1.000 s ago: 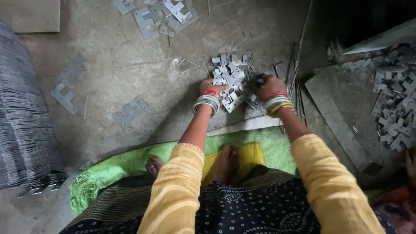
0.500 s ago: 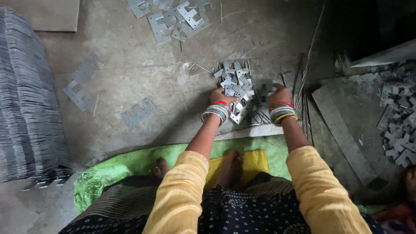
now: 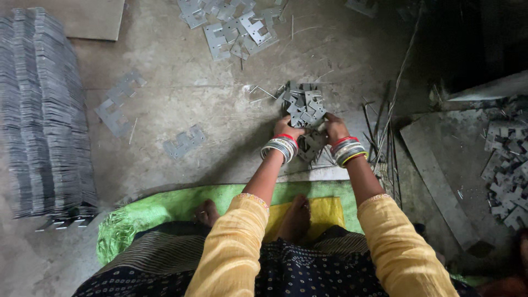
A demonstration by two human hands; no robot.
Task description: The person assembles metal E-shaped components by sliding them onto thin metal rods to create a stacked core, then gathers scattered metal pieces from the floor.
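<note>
Both my hands press in on a small heap of grey E-shaped metal plates (image 3: 304, 107) lying on the concrete floor in front of me. My left hand (image 3: 285, 128) grips the heap's left side and my right hand (image 3: 333, 127) its right side, fingers curled onto the plates. Bangles ring both wrists and yellow sleeves cover my arms. The plates under my palms are partly hidden.
A long dense row of stacked plates (image 3: 44, 115) lies at the left. Loose plates (image 3: 234, 25) are scattered at the top, a few more (image 3: 184, 142) at mid-left, another pile (image 3: 509, 176) at the right. Thin metal rods (image 3: 385, 143) lie right of my hands. I sit on a green cloth (image 3: 165, 206).
The view has drifted so the heap and my hands sit lower and further right; my hands have closed in tighter around the plates.
</note>
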